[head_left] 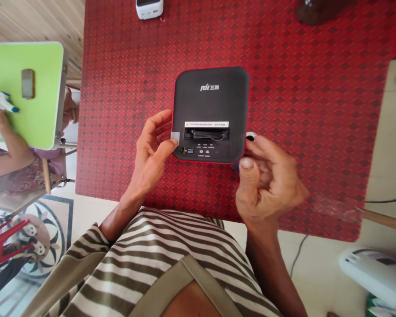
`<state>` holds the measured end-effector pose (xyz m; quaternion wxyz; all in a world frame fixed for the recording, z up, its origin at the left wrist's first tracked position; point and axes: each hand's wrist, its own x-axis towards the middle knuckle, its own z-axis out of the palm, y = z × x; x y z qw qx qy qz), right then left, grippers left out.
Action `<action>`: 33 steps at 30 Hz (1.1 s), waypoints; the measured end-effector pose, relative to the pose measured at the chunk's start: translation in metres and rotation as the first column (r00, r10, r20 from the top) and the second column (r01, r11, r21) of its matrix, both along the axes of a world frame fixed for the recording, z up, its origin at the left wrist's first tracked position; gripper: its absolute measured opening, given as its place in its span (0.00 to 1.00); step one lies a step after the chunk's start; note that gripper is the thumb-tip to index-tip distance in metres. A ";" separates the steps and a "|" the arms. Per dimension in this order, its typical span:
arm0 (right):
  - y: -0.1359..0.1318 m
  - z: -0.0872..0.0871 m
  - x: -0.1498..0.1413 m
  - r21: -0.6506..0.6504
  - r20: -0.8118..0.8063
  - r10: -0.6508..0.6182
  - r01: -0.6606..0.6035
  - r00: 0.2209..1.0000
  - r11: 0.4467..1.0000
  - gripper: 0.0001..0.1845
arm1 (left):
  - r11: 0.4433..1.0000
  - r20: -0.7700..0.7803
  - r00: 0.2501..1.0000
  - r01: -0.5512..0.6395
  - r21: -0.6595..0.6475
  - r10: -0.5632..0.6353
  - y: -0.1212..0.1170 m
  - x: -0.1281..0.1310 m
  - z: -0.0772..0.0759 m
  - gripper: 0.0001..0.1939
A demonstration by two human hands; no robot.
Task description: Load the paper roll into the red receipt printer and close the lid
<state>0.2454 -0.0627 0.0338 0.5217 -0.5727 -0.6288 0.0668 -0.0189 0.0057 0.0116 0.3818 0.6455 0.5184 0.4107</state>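
Note:
A black receipt printer (211, 101) with red sides and FEIE lettering faces up in front of me over the red patterned table. A crumpled clear strip (208, 134) lies in its paper slot, below a white warning label (206, 124). My left hand (153, 147) grips its left edge, thumb on the top near a pale square sticker (175, 137) and fingers beneath. At the lower right corner is my right hand (269, 176), fingers curled and thumb apart from the index finger. A small white round piece with a dark centre (251, 137) shows at its index fingertip; what it is stays unclear.
The red patterned table (125, 88) carries a white device (149, 9) and a dark object (312, 9) at its far side. At left, another person's arm (9, 141) rests by a green table (42, 119) with a phone (28, 83). Cables (298, 255) run on the floor at right.

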 end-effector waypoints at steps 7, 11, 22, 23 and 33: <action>-0.002 -0.006 -0.001 -0.011 -0.018 -0.040 0.040 0.999 0.999 0.28 | 1.000 0.090 0.996 -0.009 -0.010 0.010 -0.003 0.011 0.004 0.28; -0.003 -0.010 -0.003 -0.016 -0.065 -0.031 0.030 0.997 0.999 0.29 | 0.997 0.134 0.991 -0.019 -0.070 0.028 -0.003 0.016 0.007 0.28; 0.000 -0.010 -0.013 -0.024 -0.151 -0.084 0.081 0.985 0.996 0.22 | 0.986 0.242 0.963 -0.086 -0.143 0.119 -0.001 0.025 -0.002 0.26; -0.001 -0.011 -0.013 -0.022 -0.161 -0.075 0.073 0.984 0.997 0.22 | 0.987 0.247 0.961 -0.088 -0.137 0.120 -0.001 0.025 -0.003 0.26; 0.017 0.013 0.009 0.106 0.053 -0.095 0.089 0.994 0.990 0.16 | 0.999 0.213 0.976 -0.050 -0.012 0.052 -0.005 0.022 -0.004 0.25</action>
